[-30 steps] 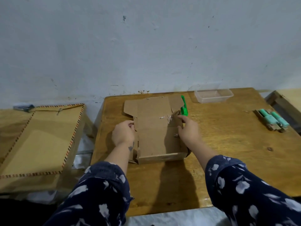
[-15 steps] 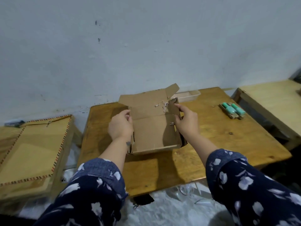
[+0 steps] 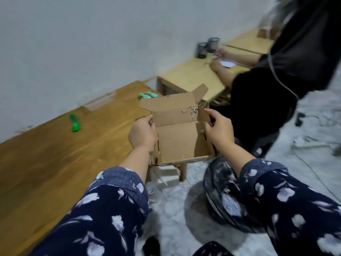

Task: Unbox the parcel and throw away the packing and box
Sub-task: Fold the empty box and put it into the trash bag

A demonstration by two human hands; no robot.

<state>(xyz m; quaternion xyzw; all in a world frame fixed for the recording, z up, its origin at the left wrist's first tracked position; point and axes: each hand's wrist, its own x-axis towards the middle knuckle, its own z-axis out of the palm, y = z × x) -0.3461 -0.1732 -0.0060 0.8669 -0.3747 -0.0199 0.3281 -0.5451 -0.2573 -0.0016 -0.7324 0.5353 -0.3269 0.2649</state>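
Here my left hand grips the left wall of the opened cardboard box and my right hand pinches its right wall, holding it up in the air past the wooden table's right end. Below the box I see a dark bag on the pale floor. Beyond the box, a green cutter lies on the table to its left, and a person in black sits at a lighter table behind it.

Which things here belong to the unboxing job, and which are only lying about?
Job: open brown cardboard box, gripped by left hand and right hand; black bag on the floor, likely for rubbish.
Lying about: green plastic cutter, two dark mesh cups, wooden table.
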